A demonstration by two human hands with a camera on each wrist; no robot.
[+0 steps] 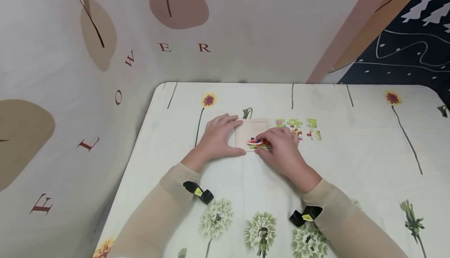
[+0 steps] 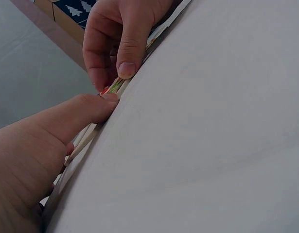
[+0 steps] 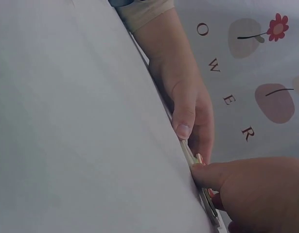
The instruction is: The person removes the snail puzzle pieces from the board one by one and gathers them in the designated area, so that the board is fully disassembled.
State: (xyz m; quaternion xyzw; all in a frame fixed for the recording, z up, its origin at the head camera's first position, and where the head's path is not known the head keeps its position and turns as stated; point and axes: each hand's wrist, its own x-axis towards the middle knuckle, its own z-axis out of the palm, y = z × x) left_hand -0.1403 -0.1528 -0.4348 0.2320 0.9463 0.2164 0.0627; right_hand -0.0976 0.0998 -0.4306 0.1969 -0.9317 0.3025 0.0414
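Note:
A pale wooden puzzle board lies flat on the table. My left hand holds its left side, fingers at the upper left corner and thumb along the near edge. Over the board's lower right part, my right hand pinches a jigsaw piece with red, white and blue print, between thumb and fingers. Green print shows just below that piece. In the left wrist view the right thumb comes down close to the left thumb at the board's edge. The right hand hides the board's right part.
Several loose jigsaw pieces with green print lie right of the board, some partly behind the right hand. A white cloth with printed flowers covers the table. A printed curtain hangs behind the table's far edge.

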